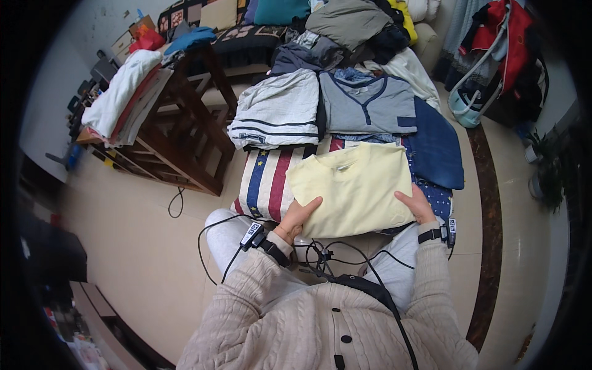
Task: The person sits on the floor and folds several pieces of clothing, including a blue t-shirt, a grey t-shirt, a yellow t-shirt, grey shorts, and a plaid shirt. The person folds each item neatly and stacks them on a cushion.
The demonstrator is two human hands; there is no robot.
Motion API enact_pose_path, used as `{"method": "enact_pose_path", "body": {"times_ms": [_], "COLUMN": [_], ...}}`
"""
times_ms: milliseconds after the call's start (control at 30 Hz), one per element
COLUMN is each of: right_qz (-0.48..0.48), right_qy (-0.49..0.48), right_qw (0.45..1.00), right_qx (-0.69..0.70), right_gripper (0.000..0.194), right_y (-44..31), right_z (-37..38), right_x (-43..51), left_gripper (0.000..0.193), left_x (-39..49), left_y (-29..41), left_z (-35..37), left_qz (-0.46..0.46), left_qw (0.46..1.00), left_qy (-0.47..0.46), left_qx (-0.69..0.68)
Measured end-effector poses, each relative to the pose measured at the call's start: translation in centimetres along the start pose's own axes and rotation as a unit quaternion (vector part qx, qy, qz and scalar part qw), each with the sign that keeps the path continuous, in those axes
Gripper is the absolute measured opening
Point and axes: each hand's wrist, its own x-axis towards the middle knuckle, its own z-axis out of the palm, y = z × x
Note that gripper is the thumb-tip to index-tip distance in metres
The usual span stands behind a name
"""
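A pale yellow shirt [356,189], folded with its neckline away from me, lies before me over a striped and starred quilt [263,185]. My left hand [303,215] holds its lower left edge, thumb on top. On the opposite edge my right hand [415,203] has its thumb on top too, fingers beneath and hidden. Just beyond lie a folded white garment with dark stripes [282,111] and a folded grey shirt with a navy-trimmed neckline [365,104]. A dark blue garment [437,143] rests to the right.
A heap of loose clothes [349,23] lies at the back, near a sofa [245,41]. White and red folded textiles [122,97] sit on a dark wooden stand [185,134] at left. A garment steamer [469,108] stands at right. Black cables [326,254] hang between my legs.
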Motion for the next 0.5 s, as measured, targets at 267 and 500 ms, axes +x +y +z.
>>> {"method": "enact_pose_path", "body": {"times_ms": [267,500], "right_qz": [-0.096,-0.247], "right_qy": [-0.001,-0.074], "right_qw": [0.992,0.953], "right_qx": [-0.077,-0.157], "right_gripper": [0.04,0.046], "right_y": [-8.7,-24.9], "right_z": [0.3,4.2], "right_x": [-1.4,4.4], "left_gripper": [0.05,0.051], "left_x": [-3.6,-5.8], "left_y": [7.0,13.0], "left_z": [1.7,-0.4], "left_qz": [-0.012,0.255], "left_qw": [0.98,0.96], "left_qy": [-0.118,-0.048], "left_qx": [-0.16,-0.106]}}
